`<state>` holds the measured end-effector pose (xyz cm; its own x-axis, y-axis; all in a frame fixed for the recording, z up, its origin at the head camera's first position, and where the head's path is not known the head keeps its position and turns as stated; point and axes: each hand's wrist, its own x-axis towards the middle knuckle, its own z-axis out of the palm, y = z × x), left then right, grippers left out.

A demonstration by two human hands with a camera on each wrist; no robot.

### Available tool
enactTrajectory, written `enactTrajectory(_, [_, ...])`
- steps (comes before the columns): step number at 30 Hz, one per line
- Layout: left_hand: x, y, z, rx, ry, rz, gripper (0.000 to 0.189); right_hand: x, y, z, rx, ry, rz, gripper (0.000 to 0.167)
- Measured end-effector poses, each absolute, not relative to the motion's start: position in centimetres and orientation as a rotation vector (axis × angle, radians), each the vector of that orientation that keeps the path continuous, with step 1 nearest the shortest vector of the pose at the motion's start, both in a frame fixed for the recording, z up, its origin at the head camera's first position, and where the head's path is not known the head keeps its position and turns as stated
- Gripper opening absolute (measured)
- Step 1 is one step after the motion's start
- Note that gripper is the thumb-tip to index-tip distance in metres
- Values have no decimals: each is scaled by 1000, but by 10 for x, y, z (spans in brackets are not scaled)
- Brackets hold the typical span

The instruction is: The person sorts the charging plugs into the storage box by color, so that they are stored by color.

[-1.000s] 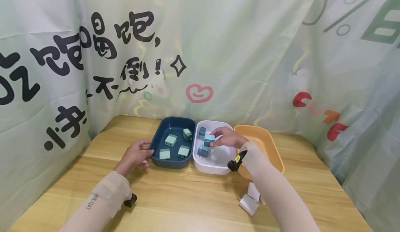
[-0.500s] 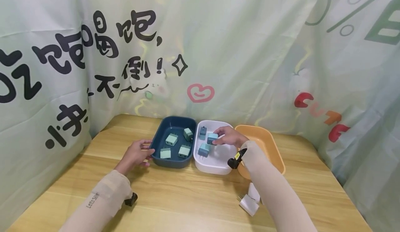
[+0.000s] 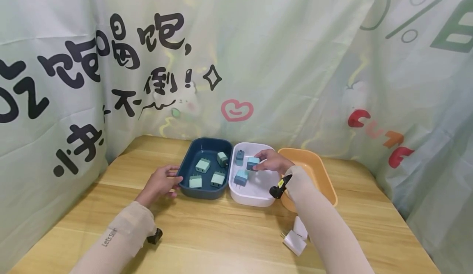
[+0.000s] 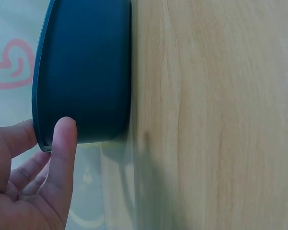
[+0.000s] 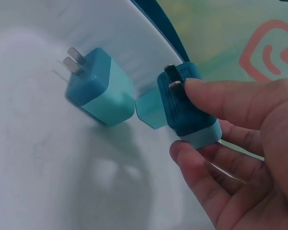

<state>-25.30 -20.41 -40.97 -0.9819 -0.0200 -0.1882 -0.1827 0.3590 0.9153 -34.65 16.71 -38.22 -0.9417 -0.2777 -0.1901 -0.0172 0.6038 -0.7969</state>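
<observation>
My right hand [image 3: 271, 162] pinches a two-tone blue charger plug [image 3: 253, 163] between thumb and fingers, over the white tray [image 3: 252, 200]. Its metal prongs show beside the thumb in the right wrist view. Two more blue charger plugs, a nearer one [image 5: 103, 86] and a farther one [image 3: 239, 157], lie in that tray. My left hand [image 3: 159, 183] holds the left rim of the dark blue tray [image 4: 86, 67], one finger against its outer wall. Several pale green charger plugs [image 3: 203, 165] lie in the dark blue tray.
An orange tray [image 3: 325, 179] stands right of the white one, partly behind my right forearm. White charger plugs [image 3: 294, 242] lie on the wooden table [image 3: 221, 241] near that forearm. A printed curtain [image 3: 288, 60] hangs behind the table.
My right hand has shifted slightly right with the blue charger plug, away from the nearer plug in the white tray. My left hand stays at the dark blue tray's rim.
</observation>
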Motion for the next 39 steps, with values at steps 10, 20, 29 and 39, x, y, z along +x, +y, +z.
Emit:
enactTrajectory(10, [-254,-202,-410,-175,2475,1693,47,-340,179,-376,-288,2498,-1227,53])
enactTrajectory(20, [-254,-203,-410,-179,2475,1691,48,-325,200,-368,-413,2423,-1311,49])
enactTrajectory(29, [-252,-204,-410,-187,2459,1700,49,-289,228,-362,-484,2285,-1542,41])
enactTrajectory(39, [-252,-204,-411,-222,2461,1665,49,-243,260,-367,-627,2233,-1645,41])
